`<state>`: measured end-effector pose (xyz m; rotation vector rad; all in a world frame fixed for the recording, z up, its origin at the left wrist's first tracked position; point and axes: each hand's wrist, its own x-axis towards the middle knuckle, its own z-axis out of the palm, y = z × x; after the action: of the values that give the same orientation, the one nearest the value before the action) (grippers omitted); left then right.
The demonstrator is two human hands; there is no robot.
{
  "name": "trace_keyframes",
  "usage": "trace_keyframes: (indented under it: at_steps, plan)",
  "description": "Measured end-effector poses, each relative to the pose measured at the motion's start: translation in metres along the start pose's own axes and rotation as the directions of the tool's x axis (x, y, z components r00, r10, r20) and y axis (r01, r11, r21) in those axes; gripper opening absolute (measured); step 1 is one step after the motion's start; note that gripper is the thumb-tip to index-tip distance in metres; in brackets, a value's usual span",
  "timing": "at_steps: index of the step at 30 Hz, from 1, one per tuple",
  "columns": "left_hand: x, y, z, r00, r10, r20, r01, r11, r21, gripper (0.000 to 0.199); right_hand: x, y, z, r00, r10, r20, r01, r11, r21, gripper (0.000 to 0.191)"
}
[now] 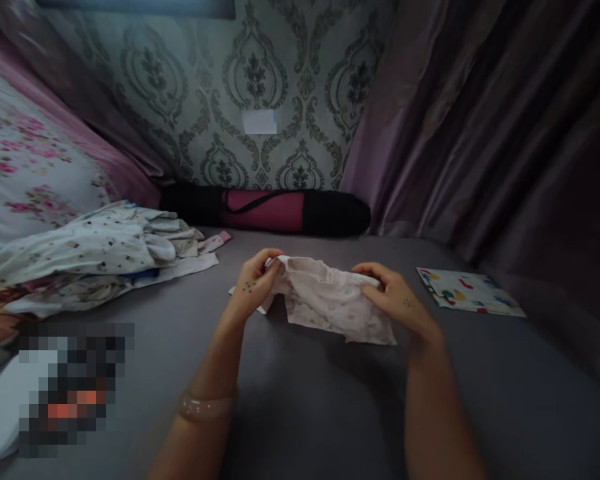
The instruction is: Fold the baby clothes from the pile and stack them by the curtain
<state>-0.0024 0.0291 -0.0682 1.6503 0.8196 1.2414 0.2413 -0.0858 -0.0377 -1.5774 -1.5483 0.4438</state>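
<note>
A small pale garment with a faint pattern hangs between my two hands, just above the grey sheet. My left hand pinches its left end between thumb and fingers. The upper right part is gripped by my right hand, with the thumb in front of the cloth. Its neckline faces up between the hands, and the lower edge droops towards the right. Part of the cloth shows beneath my left hand.
Piled clothes lie at the left, beside a floral cushion. A black and maroon rolled bag rests against the wall. On the right lies a flat colourful patterned item. A pixelated patch covers something at the lower left.
</note>
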Motion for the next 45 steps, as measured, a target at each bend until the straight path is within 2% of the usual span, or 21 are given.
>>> trace_keyframes:
  at_steps: [2, 6, 10, 14, 19, 23, 27, 29, 31, 34, 39, 42, 45]
  plan:
    - [-0.001, -0.002, -0.001, 1.000, -0.014, 0.020, 0.013, 1.000, 0.021, 0.024, -0.001, -0.004, 0.004, 1.000, 0.018, 0.004, -0.018, 0.999, -0.042, 0.028]
    - [0.001, -0.007, -0.003, 0.999, 0.031, -0.034, -0.027, 0.993, 0.119, 0.021, -0.002, -0.003, 0.007, 0.997, 0.067, 0.032, -0.066, 0.997, -0.048, 0.027]
    - [0.001, -0.007, -0.003, 0.997, 0.071, -0.014, -0.068, 0.988, 0.137, 0.018, -0.001, 0.002, 0.007, 0.995, 0.001, 0.096, 0.006, 0.997, -0.079, 0.021]
    - [0.000, -0.010, -0.001, 0.997, 0.007, 0.071, -0.014, 0.995, 0.099, 0.020, 0.002, 0.008, 0.006, 0.996, -0.050, 0.078, 0.062, 0.985, -0.163, 0.021]
    - [-0.002, -0.014, 0.000, 0.982, -0.069, 0.174, 0.053, 0.994, 0.098, 0.022, 0.004, 0.014, 0.008, 1.000, 0.006, -0.004, -0.007, 0.985, -0.172, 0.019]
    - [-0.004, -0.013, 0.003, 0.976, -0.098, 0.193, 0.093, 0.995, 0.034, 0.036, 0.007, 0.017, 0.011, 0.996, 0.021, -0.083, -0.034, 0.987, -0.157, 0.024]
    - [-0.007, -0.009, 0.005, 0.947, -0.189, 0.261, 0.166, 0.980, 0.108, 0.034, 0.009, 0.019, 0.010, 0.997, 0.014, -0.076, -0.027, 0.986, -0.165, 0.029]
    - [-0.007, -0.008, 0.005, 0.947, -0.179, 0.265, 0.146, 0.979, 0.141, 0.036, 0.008, 0.019, 0.008, 0.999, 0.008, -0.054, -0.017, 0.985, -0.170, 0.026]
    - [-0.007, -0.007, 0.003, 0.958, -0.120, 0.261, 0.089, 0.988, 0.129, 0.041, 0.007, 0.018, 0.005, 1.000, -0.009, -0.026, 0.004, 0.982, -0.187, 0.024]
    - [-0.006, -0.005, 0.001, 0.950, -0.054, 0.306, 0.026, 0.995, 0.095, 0.049, 0.004, 0.017, 0.002, 0.999, -0.046, 0.023, 0.050, 0.978, -0.201, 0.024]
    - [-0.006, 0.000, -0.001, 0.926, -0.009, 0.376, -0.032, 0.994, 0.103, 0.030, 0.003, 0.020, 0.001, 0.998, -0.063, 0.025, 0.066, 0.987, -0.145, 0.026]
    - [-0.006, 0.001, 0.002, 0.926, -0.065, 0.373, 0.039, 0.996, 0.077, 0.023, 0.004, 0.024, 0.002, 0.997, -0.072, 0.015, 0.073, 0.990, -0.117, 0.026]
    - [-0.006, -0.001, 0.005, 0.909, -0.156, 0.386, 0.139, 0.988, 0.072, 0.024, 0.005, 0.024, 0.002, 0.997, -0.079, 0.019, 0.081, 0.989, -0.122, 0.025]
